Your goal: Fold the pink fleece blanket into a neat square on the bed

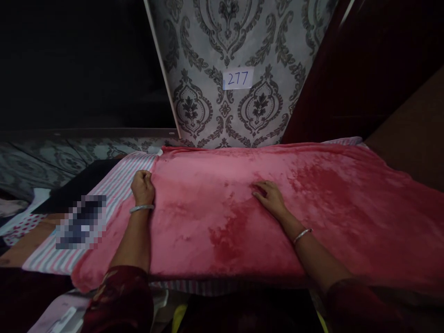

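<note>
A plush pink-red blanket point(194, 217) lies spread across a striped sheet point(118, 185), its nap brushed into lighter and darker patches. At the blanket's left edge, my left hand point(143, 187) is closed with the fingers curled in, gripping the fabric there; the fingertips are hidden. My right hand point(270, 196) rests over the middle of the blanket, palm down, fingers stretched out and somewhat apart. Nothing is held in it.
Behind the blanket is a patterned wall with a paper label point(237, 78) reading 277. A large dark screen point(83, 69) stands at the left, and a dark red panel point(347, 83) at the right. A pixelated dark item point(83, 222) lies on the striped sheet.
</note>
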Demonstrator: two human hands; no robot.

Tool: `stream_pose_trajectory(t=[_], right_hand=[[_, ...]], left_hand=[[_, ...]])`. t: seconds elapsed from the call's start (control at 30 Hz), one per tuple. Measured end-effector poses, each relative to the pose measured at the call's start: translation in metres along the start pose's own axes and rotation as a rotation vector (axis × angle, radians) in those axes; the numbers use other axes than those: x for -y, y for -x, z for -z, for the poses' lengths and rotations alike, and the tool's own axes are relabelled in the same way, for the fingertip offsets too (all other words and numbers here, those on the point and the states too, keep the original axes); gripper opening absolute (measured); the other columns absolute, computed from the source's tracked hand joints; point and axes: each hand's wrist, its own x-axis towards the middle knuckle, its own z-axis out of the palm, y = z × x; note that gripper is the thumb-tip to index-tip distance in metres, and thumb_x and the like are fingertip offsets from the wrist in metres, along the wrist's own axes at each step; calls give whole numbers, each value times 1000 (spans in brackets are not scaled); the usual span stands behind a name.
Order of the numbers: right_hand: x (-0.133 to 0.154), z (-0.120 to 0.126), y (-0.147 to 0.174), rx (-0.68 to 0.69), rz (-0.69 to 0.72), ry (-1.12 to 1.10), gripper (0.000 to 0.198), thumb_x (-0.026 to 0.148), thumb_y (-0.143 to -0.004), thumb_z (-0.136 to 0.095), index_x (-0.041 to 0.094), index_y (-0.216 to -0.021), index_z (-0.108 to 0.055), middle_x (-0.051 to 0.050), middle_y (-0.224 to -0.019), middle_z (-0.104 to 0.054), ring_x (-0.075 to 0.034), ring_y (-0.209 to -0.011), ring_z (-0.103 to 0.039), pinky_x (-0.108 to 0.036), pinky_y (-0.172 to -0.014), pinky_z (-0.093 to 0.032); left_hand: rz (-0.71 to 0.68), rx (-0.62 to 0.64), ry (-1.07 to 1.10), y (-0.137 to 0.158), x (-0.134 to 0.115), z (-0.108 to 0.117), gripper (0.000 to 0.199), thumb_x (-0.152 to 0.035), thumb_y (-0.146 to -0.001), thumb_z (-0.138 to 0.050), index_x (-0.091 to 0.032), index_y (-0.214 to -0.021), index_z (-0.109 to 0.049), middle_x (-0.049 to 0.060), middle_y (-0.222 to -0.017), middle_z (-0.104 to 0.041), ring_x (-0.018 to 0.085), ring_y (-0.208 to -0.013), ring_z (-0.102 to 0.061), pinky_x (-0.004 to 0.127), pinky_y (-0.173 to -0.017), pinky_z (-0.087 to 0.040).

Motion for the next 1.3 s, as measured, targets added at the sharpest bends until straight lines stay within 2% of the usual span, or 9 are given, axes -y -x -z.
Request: stream_pose_trajectory(t=[0.17,0.3,0.4,0.5,0.6,0.77,0.9,1.1,1.3], right_hand=[[4,5,-2,-3,0,-1,36,43,-94,-59,20,-117,-73,-13,-112,-71,-30,-107,-63,-48,-98,-48],[18,6,-14,54,71,2,40,45,-93,-62,22,-124,-71,-14,-123,-68,-32,-115,-60,-50,-103,-46],[34,-3,-29,139,153,0,53,49,-89,-69,22,-133,-66,-15,-134,-63,-33,-123,-56,-51,-106,-44],[49,-18,-42,178,154,20,61,52,-84,-75,21,-136,-64,-16,-137,-60,-34,-124,-54,-51,-105,-44],[60,-32,-45,189,90,34,53,47,-83,-78,20,-127,-69,-15,-130,-63,-32,-119,-55,-49,-101,-45],[70,-39,-40,190,80,9,9,23,-93,-66,21,-98,-74,-10,-107,-68,-25,-103,-58,-41,-90,-46],[71,-39,-39,137,67,48,15,18,-96,-57,20,-87,-68,-10,-94,-68,-26,-93,-58,-39,-82,-45],[67,-38,-34,-87,19,-29,25,23,-101,-41,21,-94,-65,-12,-94,-68,-26,-89,-60,-38,-83,-47],[62,-38,-34,-60,-23,-23,28,28,-101,-38,22,-87,-62,-10,-86,-67,-25,-81,-60,-36,-75,-45]], left_hand=[[-21,-39,-56,1,-6,2,10,-18,-85,-44,-25,-79,-41,5,-82,-52,23,-81,-53,38,-79,-42],[-24,-33,-118,2,-10,6,10,-21,-88,-43,-26,-80,-39,6,-83,-50,23,-80,-52,38,-75,-42],[-28,-42,-148,2,-12,8,11,-21,-89,-42,-26,-80,-39,6,-83,-50,23,-80,-51,38,-75,-41],[-29,-59,-163,2,-13,10,12,-21,-90,-42,-25,-80,-38,6,-82,-50,23,-80,-52,38,-75,-41],[-43,-64,-180,3,-13,11,12,-21,-91,-41,-25,-80,-39,7,-83,-52,24,-80,-53,39,-75,-42],[-68,-81,-179,3,-12,13,12,-22,-91,-44,-24,-79,-42,8,-85,-55,25,-84,-55,41,-78,-43],[-55,-65,-184,3,-10,13,12,-22,-91,-45,-24,-79,-45,8,-86,-56,26,-85,-56,40,-77,-43],[-51,32,-249,5,-12,16,10,-21,-89,-46,-23,-80,-51,8,-84,-55,26,-84,-55,38,-72,-41],[-78,155,-339,11,-18,20,16,-25,-92,-45,-22,-86,-59,10,-88,-62,27,-87,-58,37,-71,-40]])
